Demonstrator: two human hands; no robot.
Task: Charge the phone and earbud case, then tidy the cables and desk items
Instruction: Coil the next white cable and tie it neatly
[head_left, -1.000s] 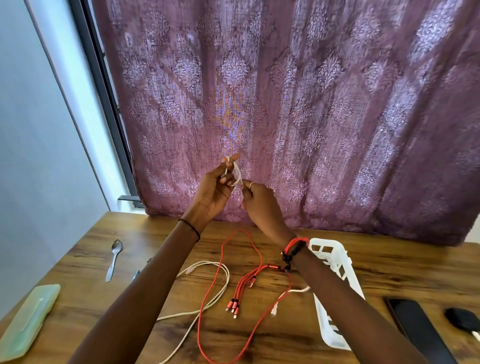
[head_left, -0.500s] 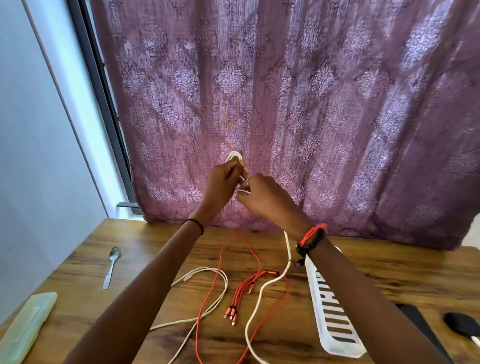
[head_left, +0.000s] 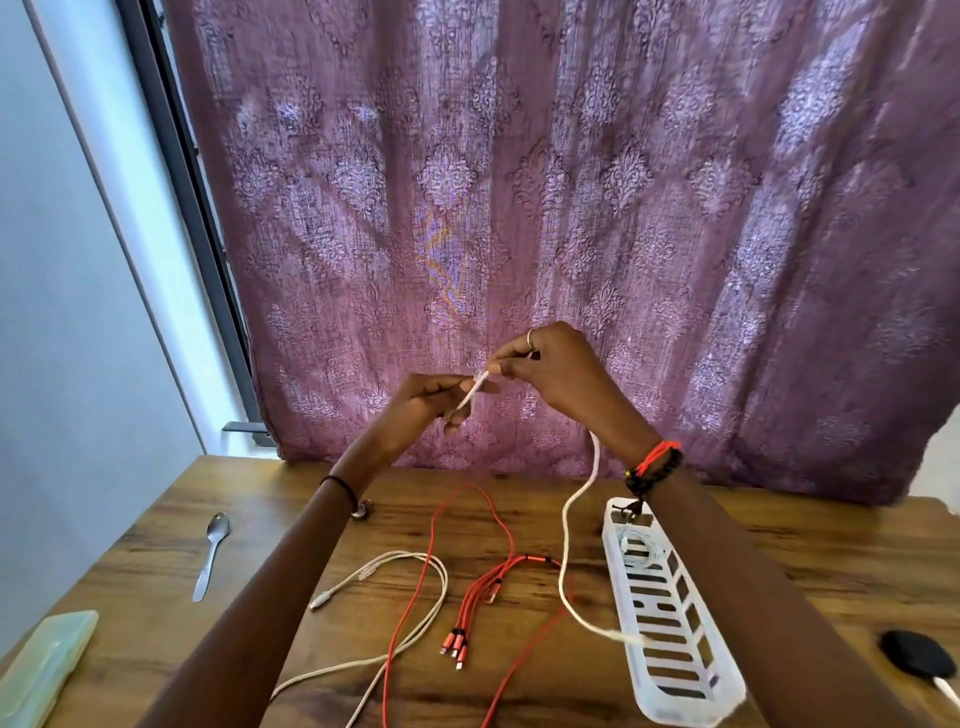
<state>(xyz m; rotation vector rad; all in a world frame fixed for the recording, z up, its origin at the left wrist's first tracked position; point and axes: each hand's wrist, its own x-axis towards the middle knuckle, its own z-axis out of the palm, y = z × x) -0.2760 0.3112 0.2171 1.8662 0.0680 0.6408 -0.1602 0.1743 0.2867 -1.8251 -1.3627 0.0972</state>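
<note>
Both my hands are raised in front of the purple curtain, above the wooden desk (head_left: 779, 551). My left hand (head_left: 426, 402) pinches the end of a white cable (head_left: 570, 514), and my right hand (head_left: 556, 369) pinches the same cable a little higher. From my right hand the cable hangs down in a loop and its far end lies against the white slotted basket (head_left: 675, 618). A red multi-plug cable (head_left: 470, 608) and another white cable (head_left: 415, 597) lie loose on the desk below. A black earbud case (head_left: 917, 660) with a white plug sits at the far right. The phone is hidden.
A metal spoon (head_left: 212, 553) lies at the left of the desk. A pale green case (head_left: 44, 670) sits at the front left corner. A coiled white cable rests inside the basket's far end. The purple curtain (head_left: 571, 208) hangs right behind the desk.
The small coil held between my hands has come undone into a straight stretch. My hands have drawn apart, the left lower, the right higher. More cable hangs down onto the desk.
</note>
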